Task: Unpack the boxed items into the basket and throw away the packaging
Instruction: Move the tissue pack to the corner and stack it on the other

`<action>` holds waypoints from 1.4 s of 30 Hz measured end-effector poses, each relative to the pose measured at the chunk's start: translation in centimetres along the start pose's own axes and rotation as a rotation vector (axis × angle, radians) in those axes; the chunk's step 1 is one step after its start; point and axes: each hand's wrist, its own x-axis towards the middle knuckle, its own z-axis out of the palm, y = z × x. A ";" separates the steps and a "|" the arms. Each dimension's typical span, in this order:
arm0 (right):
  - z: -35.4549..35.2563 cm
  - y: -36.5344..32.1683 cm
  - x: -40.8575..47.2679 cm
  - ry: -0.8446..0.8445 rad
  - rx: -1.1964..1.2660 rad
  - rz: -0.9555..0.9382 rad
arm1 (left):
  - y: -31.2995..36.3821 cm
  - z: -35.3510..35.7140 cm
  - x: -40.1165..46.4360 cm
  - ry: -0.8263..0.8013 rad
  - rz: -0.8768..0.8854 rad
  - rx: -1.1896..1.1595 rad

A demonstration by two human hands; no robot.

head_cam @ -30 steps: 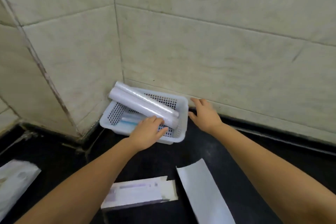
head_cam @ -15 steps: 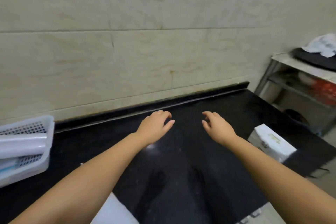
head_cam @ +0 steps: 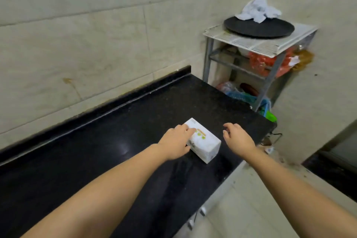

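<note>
A small white box (head_cam: 205,143) with green and orange print lies on the black countertop (head_cam: 119,133), near its right end. My left hand (head_cam: 176,142) rests against the box's left side, fingers laid over its top edge. My right hand (head_cam: 236,138) hovers just right of the box, fingers spread and curled, not touching it. The basket is out of view.
The counter ends right of the box, with tiled floor (head_cam: 241,208) below. Beyond the end stands a metal rack (head_cam: 257,44) holding a black round tray (head_cam: 258,27) with a crumpled white cloth (head_cam: 257,8), and bags on lower shelves. A tiled wall (head_cam: 96,35) runs behind.
My view swung right, away from the basket with its rolls. Both hands travelled right along the counter; the left hand reached the white box and the right hand came up beside it.
</note>
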 end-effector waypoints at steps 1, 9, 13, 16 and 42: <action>1.1 1.0 0.3 -0.019 0.001 0.018 | 0.6 0.5 1.1 -0.013 0.038 0.072; 8.3 4.1 1.6 0.026 -0.172 0.039 | 1.7 3.7 6.8 -0.211 0.194 0.277; 9.9 5.0 1.2 0.114 -0.181 0.012 | 1.0 4.5 7.1 -0.046 0.278 0.281; 10.0 5.0 1.1 0.128 -0.183 0.019 | 0.2 5.4 5.7 0.042 0.243 0.225; 15.0 -41.0 -20.1 0.000 -0.144 -0.880 | -13.4 -2.0 -53.8 0.874 -1.188 -0.601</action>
